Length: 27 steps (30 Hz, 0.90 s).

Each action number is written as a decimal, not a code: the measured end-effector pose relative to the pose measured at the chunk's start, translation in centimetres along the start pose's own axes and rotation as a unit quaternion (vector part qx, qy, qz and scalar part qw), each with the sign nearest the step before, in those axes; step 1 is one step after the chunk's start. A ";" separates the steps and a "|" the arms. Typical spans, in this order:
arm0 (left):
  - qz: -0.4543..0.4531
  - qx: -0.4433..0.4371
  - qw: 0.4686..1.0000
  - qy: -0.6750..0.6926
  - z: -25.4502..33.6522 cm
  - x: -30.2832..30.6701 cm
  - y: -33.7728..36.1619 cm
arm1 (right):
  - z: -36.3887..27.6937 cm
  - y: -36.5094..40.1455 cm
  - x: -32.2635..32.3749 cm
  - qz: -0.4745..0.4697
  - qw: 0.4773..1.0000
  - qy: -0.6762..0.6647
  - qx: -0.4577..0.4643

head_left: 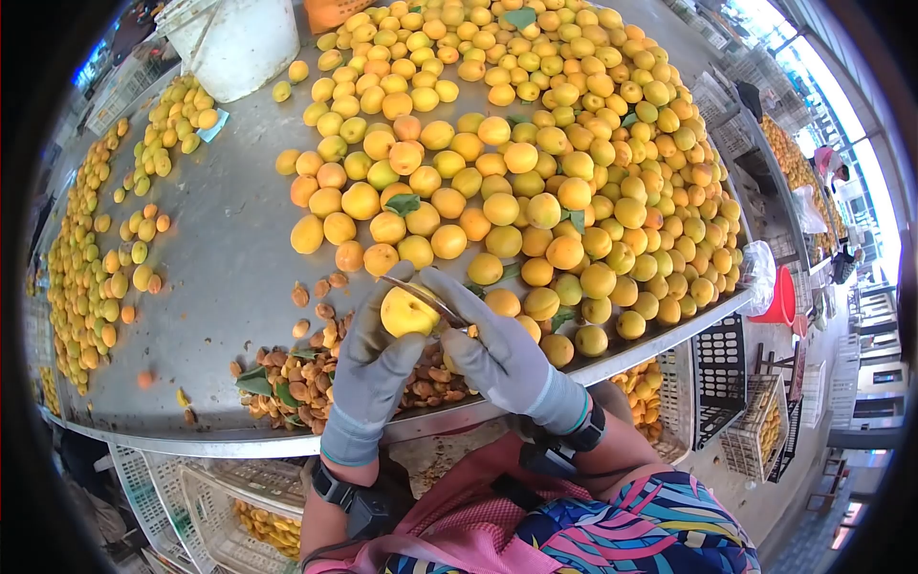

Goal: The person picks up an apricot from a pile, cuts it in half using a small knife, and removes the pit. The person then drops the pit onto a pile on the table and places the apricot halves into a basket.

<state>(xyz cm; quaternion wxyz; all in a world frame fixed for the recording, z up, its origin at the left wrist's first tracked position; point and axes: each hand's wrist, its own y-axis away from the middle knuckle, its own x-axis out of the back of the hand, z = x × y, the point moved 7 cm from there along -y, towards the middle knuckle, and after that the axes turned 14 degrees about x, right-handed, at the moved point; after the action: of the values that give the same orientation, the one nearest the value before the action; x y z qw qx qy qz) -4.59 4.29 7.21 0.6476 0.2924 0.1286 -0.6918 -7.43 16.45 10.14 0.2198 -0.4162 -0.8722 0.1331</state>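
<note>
Both my hands wear grey gloves and meet over the near edge of the metal table. A yellow apricot is gripped in my left hand, its fingers wrapped round the side. My right hand is closed on a thin-bladed knife, whose blade lies across the apricot; its handle is mostly hidden by the fingers. Beneath and beside my hands is a pile of brown apricot pits with a few green leaves. A large heap of whole apricots spreads beyond my hands and to the right.
More apricots line the table's left side. A white bucket stands at the back left. Below the table edge are crates of apricot pieces, with a black crate and a red bucket at right.
</note>
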 end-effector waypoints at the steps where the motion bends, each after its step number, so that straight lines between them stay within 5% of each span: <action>1: 0.000 0.000 1.000 0.000 -0.1 0.0 -0.1 | 0.0 0.1 -0.1 -0.001 1.000 0.000 0.000; 6: 0.013 -0.003 0.999 0.029 0.1 -0.3 -0.1 | -0.3 0.2 0.0 -0.017 0.996 -0.003 -0.091; 21: 0.064 0.003 0.997 -0.047 -0.8 0.5 -0.5 | 0.2 0.9 -0.2 -0.036 0.989 0.113 -0.089; 25: 0.058 0.000 0.995 -0.079 -0.7 0.3 -0.5 | 0.4 0.8 -0.2 -0.038 0.991 0.026 -0.128; 27: 0.042 -0.006 0.999 -0.009 -0.8 -0.1 -0.5 | 0.3 0.7 -0.2 0.006 0.996 0.065 -0.067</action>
<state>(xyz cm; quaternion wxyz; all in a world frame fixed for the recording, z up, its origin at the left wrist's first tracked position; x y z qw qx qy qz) -4.86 4.86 6.56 0.6789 0.2870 0.1142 -0.6661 -6.98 16.77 9.53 0.2472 -0.4426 -0.8606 0.0486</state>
